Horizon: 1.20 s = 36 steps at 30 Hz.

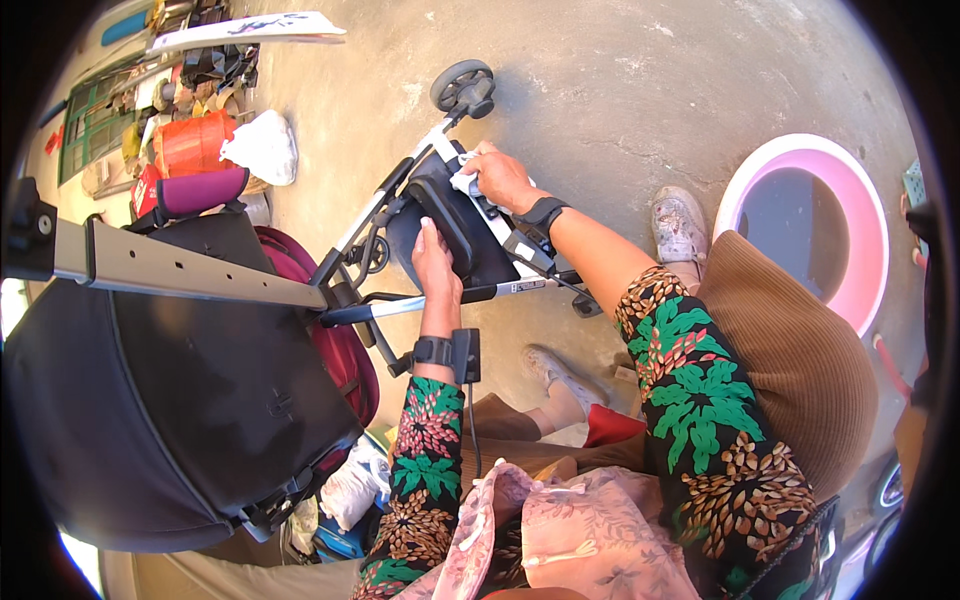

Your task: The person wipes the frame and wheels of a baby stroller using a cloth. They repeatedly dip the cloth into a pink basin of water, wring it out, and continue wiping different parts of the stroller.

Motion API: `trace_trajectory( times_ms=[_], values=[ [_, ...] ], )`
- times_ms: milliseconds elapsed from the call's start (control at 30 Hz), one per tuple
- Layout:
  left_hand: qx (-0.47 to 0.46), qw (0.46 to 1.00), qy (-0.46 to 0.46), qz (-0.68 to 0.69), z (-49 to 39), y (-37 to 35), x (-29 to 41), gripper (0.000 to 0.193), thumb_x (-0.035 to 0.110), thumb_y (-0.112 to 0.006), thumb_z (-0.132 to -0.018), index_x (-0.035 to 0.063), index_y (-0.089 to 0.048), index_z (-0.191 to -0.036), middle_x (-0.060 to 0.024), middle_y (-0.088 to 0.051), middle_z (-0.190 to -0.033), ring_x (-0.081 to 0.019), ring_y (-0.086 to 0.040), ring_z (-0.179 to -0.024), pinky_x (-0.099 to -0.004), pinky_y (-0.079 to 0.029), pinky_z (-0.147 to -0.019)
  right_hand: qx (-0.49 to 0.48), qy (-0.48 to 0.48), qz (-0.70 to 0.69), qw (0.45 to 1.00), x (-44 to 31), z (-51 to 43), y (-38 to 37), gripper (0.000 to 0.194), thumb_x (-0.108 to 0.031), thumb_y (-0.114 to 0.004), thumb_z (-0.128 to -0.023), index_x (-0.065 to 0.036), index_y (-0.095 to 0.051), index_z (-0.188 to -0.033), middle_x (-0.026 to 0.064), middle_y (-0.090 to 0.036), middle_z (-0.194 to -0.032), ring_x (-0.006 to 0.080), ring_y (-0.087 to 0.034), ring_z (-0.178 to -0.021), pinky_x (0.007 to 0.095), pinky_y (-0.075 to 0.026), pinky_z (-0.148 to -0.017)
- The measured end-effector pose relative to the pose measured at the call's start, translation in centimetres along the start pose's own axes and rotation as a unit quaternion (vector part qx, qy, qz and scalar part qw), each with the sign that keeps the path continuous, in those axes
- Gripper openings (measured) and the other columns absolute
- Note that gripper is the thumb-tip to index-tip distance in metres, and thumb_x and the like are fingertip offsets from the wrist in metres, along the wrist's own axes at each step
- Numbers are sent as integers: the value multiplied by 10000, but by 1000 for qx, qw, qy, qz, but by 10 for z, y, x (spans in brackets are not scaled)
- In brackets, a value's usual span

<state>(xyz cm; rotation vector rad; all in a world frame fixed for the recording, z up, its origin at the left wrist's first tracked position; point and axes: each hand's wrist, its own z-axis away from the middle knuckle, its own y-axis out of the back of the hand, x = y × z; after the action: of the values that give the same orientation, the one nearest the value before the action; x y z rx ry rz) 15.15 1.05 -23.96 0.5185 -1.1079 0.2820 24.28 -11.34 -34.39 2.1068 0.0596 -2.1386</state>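
A baby stroller lies tilted before me, its silver metal frame (pixel 409 305) and grey wheel (pixel 463 84) on the concrete side. My right hand (pixel 504 178) presses a bunched white cloth (pixel 466 180) against a light bar of this frame. Beside the stroller's black padded part (pixel 441 225) is my left hand (pixel 437 262), fingers extended along its edge; whether it grips the pad is unclear. To the left spreads the black stroller canopy (pixel 217 375), with magenta fabric (pixel 341 352) showing behind it.
Right of my knee stands a pink basin (pixel 862 247) holding cloudy water. An orange-red bucket (pixel 193 142) and a white plastic bag (pixel 264 148) are at upper left. A long white panel (pixel 247 28) juts in above them. My shoes rest on the concrete floor (pixel 600 97).
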Motion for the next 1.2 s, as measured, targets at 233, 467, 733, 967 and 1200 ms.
trace_trajectory(
  times_ms=[233,467,733,967,1200],
  values=[
    [42,974,-125,-182,10,-21,-12,674,89,-807,-804,-71,-470,-1366,-149,-600,-1275,-201,-593,-1142,-326,-461,-1003,20,4,-13,1000,-4,8,-5,313,10,-581,-823,-148,-785,-1000,137,-633,-1116,386,-633,-1025,437,-501,-853],
    [-93,992,-6,-83,3,-7,8,417,-48,-741,-781,23,-574,-1157,-47,-657,-1022,-153,-644,-922,-296,-522,-850,40,56,-120,990,-7,9,17,318,27,-509,-845,-104,-779,-952,157,-640,-1071,361,-632,-1041,390,-492,-901],
    [-85,994,-11,-69,7,-14,6,400,-60,-724,-787,27,-577,-1149,-41,-654,-1014,-151,-646,-886,-292,-525,-812,-20,104,-80,991,-26,33,5,237,-14,-535,-871,-121,-703,-999,163,-584,-1020,381,-621,-970,445,-492,-847],
    [-67,994,-17,-89,5,-15,6,388,-55,-731,-771,36,-578,-1116,-35,-655,-1009,-147,-638,-898,-290,-512,-824,-6,72,5,997,-35,-24,-17,204,-76,-573,-871,-139,-753,-943,170,-616,-1035,393,-627,-974,475,-493,-828],
    [-80,995,-14,-62,7,-19,7,453,-68,-721,-790,14,-568,-1208,-58,-658,-1047,-153,-651,-921,-296,-530,-815,-15,97,-27,995,-30,50,9,246,-55,-654,-841,-128,-750,-1055,121,-612,-977,342,-648,-916,442,-506,-780]
  ],
)
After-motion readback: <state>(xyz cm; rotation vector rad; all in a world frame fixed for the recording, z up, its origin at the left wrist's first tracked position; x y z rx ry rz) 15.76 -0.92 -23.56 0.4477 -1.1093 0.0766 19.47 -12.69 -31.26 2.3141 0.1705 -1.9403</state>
